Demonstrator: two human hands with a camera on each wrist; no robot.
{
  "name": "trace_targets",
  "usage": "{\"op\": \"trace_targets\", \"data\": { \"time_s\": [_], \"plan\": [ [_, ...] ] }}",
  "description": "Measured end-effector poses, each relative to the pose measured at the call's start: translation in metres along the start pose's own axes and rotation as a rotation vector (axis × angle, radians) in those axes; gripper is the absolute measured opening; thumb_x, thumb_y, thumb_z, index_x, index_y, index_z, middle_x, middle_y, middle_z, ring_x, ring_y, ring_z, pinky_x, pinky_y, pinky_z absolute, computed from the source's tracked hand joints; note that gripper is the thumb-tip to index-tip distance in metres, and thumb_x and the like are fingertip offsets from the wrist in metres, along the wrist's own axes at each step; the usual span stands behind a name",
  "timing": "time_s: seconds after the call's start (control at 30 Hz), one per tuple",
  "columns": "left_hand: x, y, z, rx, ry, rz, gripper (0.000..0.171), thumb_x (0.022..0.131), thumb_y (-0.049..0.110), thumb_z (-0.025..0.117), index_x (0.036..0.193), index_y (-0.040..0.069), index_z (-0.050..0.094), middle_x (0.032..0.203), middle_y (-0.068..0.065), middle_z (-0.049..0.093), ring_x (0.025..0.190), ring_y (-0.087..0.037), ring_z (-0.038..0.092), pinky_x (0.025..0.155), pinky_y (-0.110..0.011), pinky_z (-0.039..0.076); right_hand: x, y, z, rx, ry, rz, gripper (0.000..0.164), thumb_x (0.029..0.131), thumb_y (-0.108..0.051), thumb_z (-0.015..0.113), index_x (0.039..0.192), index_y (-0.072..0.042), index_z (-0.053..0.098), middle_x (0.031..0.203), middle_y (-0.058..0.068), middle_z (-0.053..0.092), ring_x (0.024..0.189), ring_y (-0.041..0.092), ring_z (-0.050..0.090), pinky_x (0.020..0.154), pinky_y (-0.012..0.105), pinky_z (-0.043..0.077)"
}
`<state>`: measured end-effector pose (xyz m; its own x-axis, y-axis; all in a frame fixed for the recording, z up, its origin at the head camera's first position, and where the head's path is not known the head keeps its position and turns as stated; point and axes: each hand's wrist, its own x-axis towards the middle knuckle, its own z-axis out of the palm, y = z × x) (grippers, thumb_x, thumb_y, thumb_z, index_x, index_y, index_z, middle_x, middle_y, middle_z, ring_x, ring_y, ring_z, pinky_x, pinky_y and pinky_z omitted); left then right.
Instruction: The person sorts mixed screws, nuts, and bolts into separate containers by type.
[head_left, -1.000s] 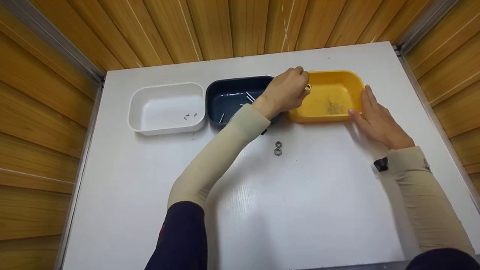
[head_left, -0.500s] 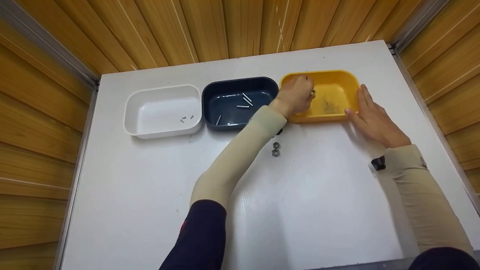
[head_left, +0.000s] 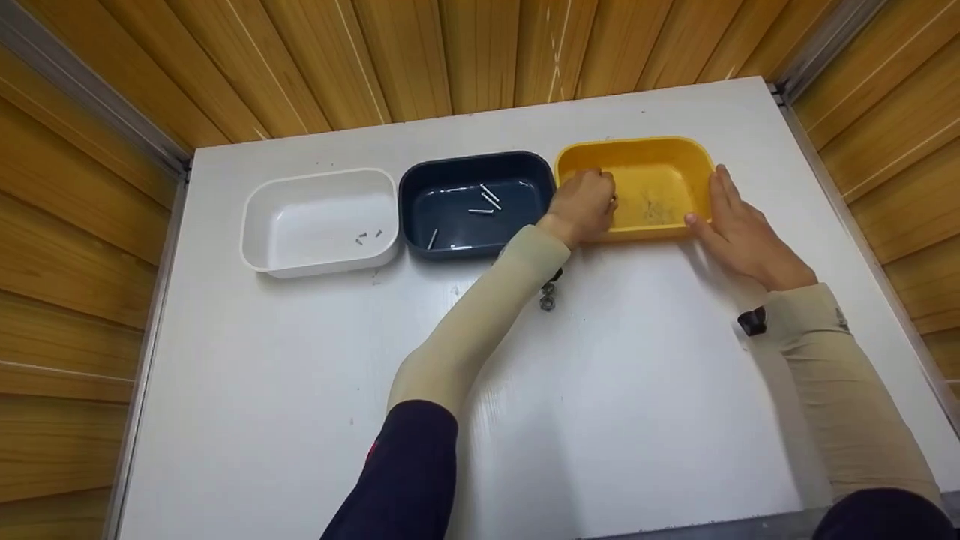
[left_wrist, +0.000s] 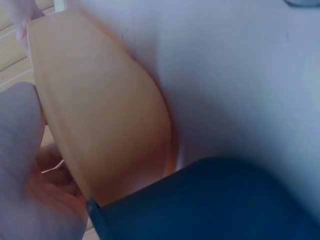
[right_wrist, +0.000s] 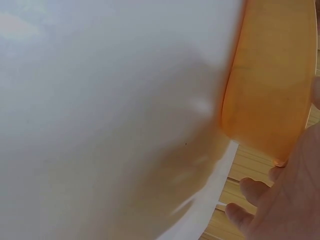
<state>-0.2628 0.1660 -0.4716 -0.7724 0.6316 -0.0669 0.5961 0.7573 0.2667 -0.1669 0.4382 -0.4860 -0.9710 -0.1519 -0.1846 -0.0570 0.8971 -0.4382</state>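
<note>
My left hand (head_left: 583, 204) is down inside the left end of the yellow box (head_left: 634, 234), fingers curled. A small nut (head_left: 614, 198) shows at its fingertips, mostly hidden by them. In the left wrist view the left hand (left_wrist: 30, 170) reaches over the rim of the yellow box (left_wrist: 105, 100), its fingers partly behind the wall. My right hand (head_left: 746, 232) lies against the box's right end, fingers straight, thumb at the front corner. The right wrist view has the right hand (right_wrist: 287, 200) beside that corner. Two metal nuts (head_left: 547, 302) lie on the table beside my left wrist.
Left of the yellow box stands a dark blue box (head_left: 450, 251) holding several long screws (head_left: 480, 211). Farther left, a white box (head_left: 322, 266) contains several small screws (head_left: 361, 237). All stand on a white table (head_left: 645, 405) backed by wood-patterned walls (head_left: 480, 60).
My left hand has moved from over the gap between the blue and yellow boxes down into the yellow one, carrying the nut. More of the blue box shows. The right hand has stayed against the box.
</note>
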Motion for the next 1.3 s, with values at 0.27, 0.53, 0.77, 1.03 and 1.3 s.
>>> {"op": "trace_targets", "data": {
  "time_s": [0.27,0.53,0.77,1.03,1.3],
  "plan": [
    [-0.002,-0.008,-0.001,0.005,0.029,-0.021,0.031,0.109,0.025,0.056,0.129,0.005,0.069,0.119,-0.008,0.071,0.107,-0.019,0.07,0.097,-0.032,0.06,0.006,-0.005,-0.001,0.002,-0.02,-0.002,0.09,0.112,-0.06,0.029,0.167,-0.008,-0.022,0.176,0.008,-0.029,0.162,0.055,-0.001,0.124,0.08,0.008],
    [-0.007,-0.013,-0.005,0.013,0.044,-0.016,0.031,0.109,0.022,0.055,0.129,0.004,0.07,0.12,-0.009,0.071,0.107,-0.02,0.069,0.097,-0.033,0.06,0.008,-0.007,-0.002,0.008,-0.021,-0.017,0.089,0.113,-0.059,0.028,0.167,-0.008,-0.022,0.175,0.007,-0.03,0.163,0.052,-0.004,0.124,0.079,0.007],
    [-0.012,-0.011,-0.015,0.02,0.002,-0.031,0.038,0.11,0.025,0.053,0.142,0.007,0.063,0.13,-0.007,0.068,0.115,-0.017,0.066,0.105,-0.029,0.056,0.01,-0.007,-0.001,0.001,-0.026,-0.022,0.09,0.113,-0.059,0.028,0.166,-0.009,-0.024,0.175,0.006,-0.031,0.163,0.052,-0.005,0.124,0.08,0.007],
    [-0.021,-0.007,-0.02,0.053,0.01,-0.003,0.039,0.11,0.028,0.055,0.145,0.012,0.06,0.137,-0.006,0.066,0.125,-0.021,0.062,0.11,-0.032,0.052,0.007,-0.003,-0.002,0.011,-0.02,-0.021,0.089,0.113,-0.057,0.029,0.167,-0.008,-0.022,0.176,0.01,-0.029,0.163,0.052,-0.005,0.124,0.079,0.008],
    [-0.042,0.0,-0.027,0.063,0.03,0.066,0.04,0.111,0.031,0.056,0.145,0.011,0.059,0.137,-0.006,0.064,0.121,-0.021,0.06,0.109,-0.029,0.051,0.002,0.003,-0.002,0.031,-0.035,-0.003,0.088,0.113,-0.058,0.028,0.166,-0.011,-0.026,0.174,0.006,-0.033,0.163,0.052,-0.009,0.123,0.08,0.006]
  ]
}}
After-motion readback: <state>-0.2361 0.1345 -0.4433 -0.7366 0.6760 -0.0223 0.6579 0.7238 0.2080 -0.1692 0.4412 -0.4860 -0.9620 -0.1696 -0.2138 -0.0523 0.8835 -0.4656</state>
